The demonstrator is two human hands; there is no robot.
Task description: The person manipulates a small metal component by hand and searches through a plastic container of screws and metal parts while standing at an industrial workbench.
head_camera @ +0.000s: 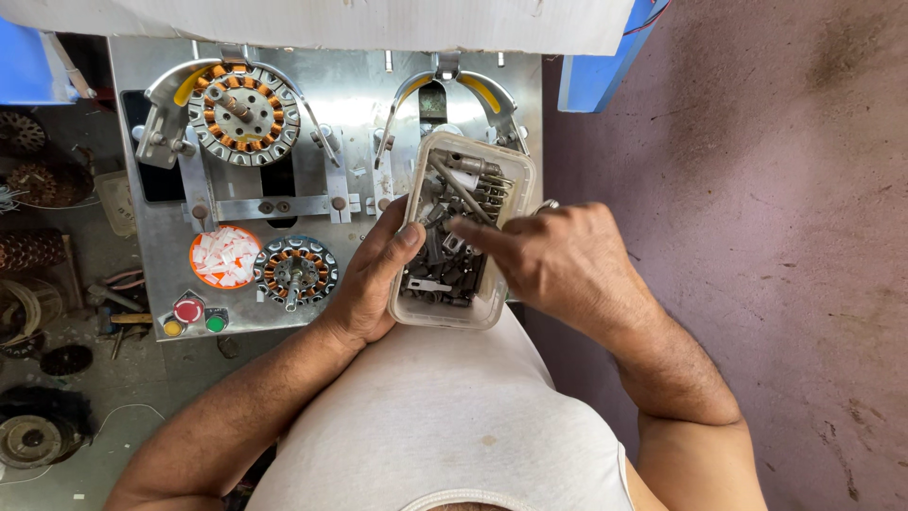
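Steadying a clear plastic tub (492,305) of small metal parts (452,260) by its left wall, the left hand (371,274) grips it while the right hand (558,257) reaches in from the right, fingers loose, grasping nothing.

clear plastic tub (413,312), dull metal parts (445,265)

A clear rectangular plastic container (463,232) sits at centre. A round orange tub (225,256) of white slips lies at nine o'clock from it.
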